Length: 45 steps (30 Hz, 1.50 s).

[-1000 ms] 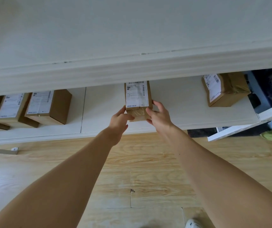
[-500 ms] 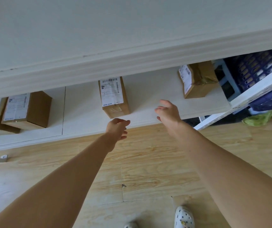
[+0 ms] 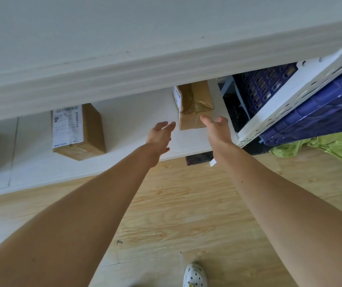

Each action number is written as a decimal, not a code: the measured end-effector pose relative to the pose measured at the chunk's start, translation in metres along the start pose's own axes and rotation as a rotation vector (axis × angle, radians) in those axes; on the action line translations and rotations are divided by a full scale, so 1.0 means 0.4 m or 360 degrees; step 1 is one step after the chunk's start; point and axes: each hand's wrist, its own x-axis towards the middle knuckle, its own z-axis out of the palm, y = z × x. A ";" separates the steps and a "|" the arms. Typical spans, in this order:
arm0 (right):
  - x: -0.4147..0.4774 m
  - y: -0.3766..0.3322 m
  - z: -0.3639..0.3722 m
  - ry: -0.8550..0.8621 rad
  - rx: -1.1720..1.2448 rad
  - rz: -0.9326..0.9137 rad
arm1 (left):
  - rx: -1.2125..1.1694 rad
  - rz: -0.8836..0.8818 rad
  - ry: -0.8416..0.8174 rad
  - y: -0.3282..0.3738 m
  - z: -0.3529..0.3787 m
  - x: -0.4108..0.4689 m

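Low white shelf [image 3: 124,125] under a deep ledge [image 3: 145,75] carries the taped parcel [image 3: 195,104] near its right end. Flanking the parcel's near end, left hand [image 3: 159,135] and right hand [image 3: 217,131] hover with fingers spread, gripping nothing. A loose clasp on its slick face could drop it, and the ledge above could knock knuckles.

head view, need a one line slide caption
Left hand and right hand, both open, reach for a taped cardboard box on a low white shelf.
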 end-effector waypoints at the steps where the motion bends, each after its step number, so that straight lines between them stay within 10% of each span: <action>1: 0.014 0.000 -0.010 -0.0015 -0.0011 -0.0020 | -0.0008 0.0009 0.0013 0.012 0.021 0.011; 21: 0.002 -0.031 -0.042 -0.0120 0.0028 -0.0050 | -0.0036 -0.0056 0.0045 0.055 0.092 -0.023; 45: -0.813 -0.023 0.073 -0.0240 0.0134 0.0171 | 0.0077 -0.0226 -0.0024 0.012 -0.361 -0.727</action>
